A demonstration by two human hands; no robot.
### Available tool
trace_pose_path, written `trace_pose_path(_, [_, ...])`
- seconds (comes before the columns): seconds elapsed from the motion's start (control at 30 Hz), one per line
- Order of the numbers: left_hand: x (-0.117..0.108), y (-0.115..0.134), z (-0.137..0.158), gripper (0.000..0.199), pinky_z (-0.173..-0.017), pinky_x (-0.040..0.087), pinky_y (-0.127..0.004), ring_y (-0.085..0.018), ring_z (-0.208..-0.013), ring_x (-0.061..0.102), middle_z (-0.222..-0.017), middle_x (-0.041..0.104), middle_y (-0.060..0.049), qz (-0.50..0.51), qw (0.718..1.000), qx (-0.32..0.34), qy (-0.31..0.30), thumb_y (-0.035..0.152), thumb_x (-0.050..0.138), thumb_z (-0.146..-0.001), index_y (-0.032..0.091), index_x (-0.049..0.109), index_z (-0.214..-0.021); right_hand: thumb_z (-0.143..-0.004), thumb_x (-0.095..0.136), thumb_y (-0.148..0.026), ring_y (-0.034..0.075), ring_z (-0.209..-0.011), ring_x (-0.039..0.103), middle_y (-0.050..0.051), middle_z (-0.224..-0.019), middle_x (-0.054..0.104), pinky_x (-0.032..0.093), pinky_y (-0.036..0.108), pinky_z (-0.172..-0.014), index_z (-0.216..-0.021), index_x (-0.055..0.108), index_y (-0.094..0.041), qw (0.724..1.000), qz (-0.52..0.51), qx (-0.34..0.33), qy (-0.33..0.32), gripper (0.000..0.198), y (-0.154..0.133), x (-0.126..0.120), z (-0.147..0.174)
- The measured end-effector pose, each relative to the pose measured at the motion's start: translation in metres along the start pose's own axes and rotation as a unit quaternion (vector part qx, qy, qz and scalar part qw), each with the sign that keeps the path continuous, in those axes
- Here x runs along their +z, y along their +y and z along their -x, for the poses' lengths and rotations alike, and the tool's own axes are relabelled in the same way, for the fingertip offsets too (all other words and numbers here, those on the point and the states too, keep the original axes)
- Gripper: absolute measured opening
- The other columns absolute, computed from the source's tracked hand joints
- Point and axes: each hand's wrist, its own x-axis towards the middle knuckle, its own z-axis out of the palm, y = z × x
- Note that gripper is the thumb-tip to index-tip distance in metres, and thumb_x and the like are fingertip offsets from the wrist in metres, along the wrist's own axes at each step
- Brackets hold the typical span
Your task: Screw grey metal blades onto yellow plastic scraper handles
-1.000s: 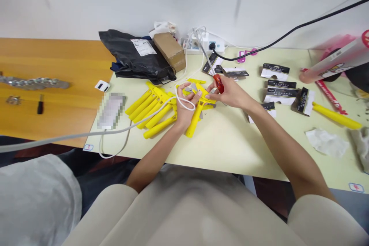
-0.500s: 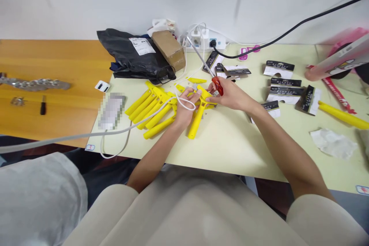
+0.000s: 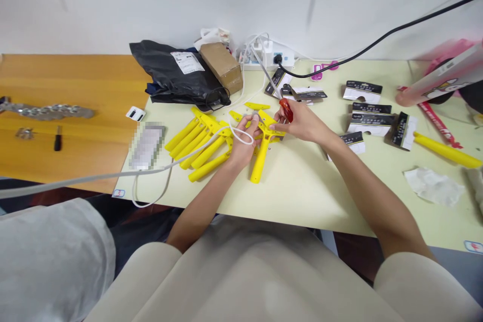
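In the head view, two bare hands work over one pale desk (image 3: 294, 196). The left hand (image 3: 243, 143) is curled, fingers closed on the head of one yellow tool (image 3: 259, 161), whose handle points toward the wearer. The right hand (image 3: 302, 119) is wrapped round the red grip of one screwdriver (image 3: 286, 109), its fingertips at that tool's head. Five yellow handles (image 3: 208, 153) lie fanned left of the left hand; two loose yellow pieces (image 3: 257, 105) lie beyond it. Five cards (image 3: 362, 91) lie to the right, with one yellow stick (image 3: 447, 150). One black bag (image 3: 177, 75) lies beside one box (image 3: 222, 65).

The held tool's head is partly covered by fingers and a white cable (image 3: 143, 173). The screwdriver's far end is hard to tell from the cords at the power strip (image 3: 267, 54). The phone (image 3: 147, 146) is pixelated; the cup (image 3: 445, 80) is cut off.
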Motion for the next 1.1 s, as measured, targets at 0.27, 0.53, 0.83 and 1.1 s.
trace_pose_path(0.27, [-0.001,-0.001,0.000,0.047,-0.084,0.073,-0.036,-0.022,-0.095,0.085,-0.102,0.084,-0.002,0.023,1.000,-0.001,0.011,0.050,0.100,-0.084,0.025,0.063,-0.101,-0.075,0.095,-0.041,0.025,-0.078,0.068,0.005,-0.091,0.079,0.053,0.042,-0.076,-0.086,0.050,-0.027,1.000,0.012,0.020,0.011,0.048,0.002,0.003,-0.002])
trace_pose_path(0.53, [-0.002,-0.005,-0.004,0.047,-0.075,0.070,-0.031,-0.014,-0.069,0.075,-0.082,0.077,0.003,0.016,0.999,-0.010,0.030,0.046,0.102,-0.079,0.023,0.068,-0.101,-0.076,0.094,-0.057,0.027,-0.081,0.068,0.007,-0.098,0.078,0.053,0.044,-0.076,-0.094,0.059,-0.026,0.999,0.042,-0.010,0.014,0.050,0.006,0.009,-0.003])
trace_pose_path(0.83, [-0.003,-0.002,-0.001,0.035,-0.069,0.063,-0.026,-0.011,-0.063,0.068,-0.069,0.064,0.005,-0.002,1.000,-0.015,0.021,0.042,0.099,-0.081,0.021,0.072,-0.088,-0.083,0.085,-0.038,0.026,-0.086,0.071,0.006,-0.099,0.082,0.055,0.043,-0.083,-0.087,0.044,-0.028,0.998,0.020,-0.034,0.056,0.042,-0.004,0.011,0.002])
trace_pose_path(1.1, [-0.003,-0.001,-0.001,0.029,-0.071,0.064,-0.025,-0.017,-0.081,0.079,-0.086,0.080,-0.002,0.008,1.000,-0.001,0.008,0.039,0.096,-0.081,0.021,0.078,-0.094,-0.086,0.081,-0.039,0.029,-0.084,0.074,0.007,-0.095,0.085,0.056,0.045,-0.083,-0.087,0.048,-0.029,0.996,0.046,-0.010,0.077,0.035,-0.002,0.017,0.001])
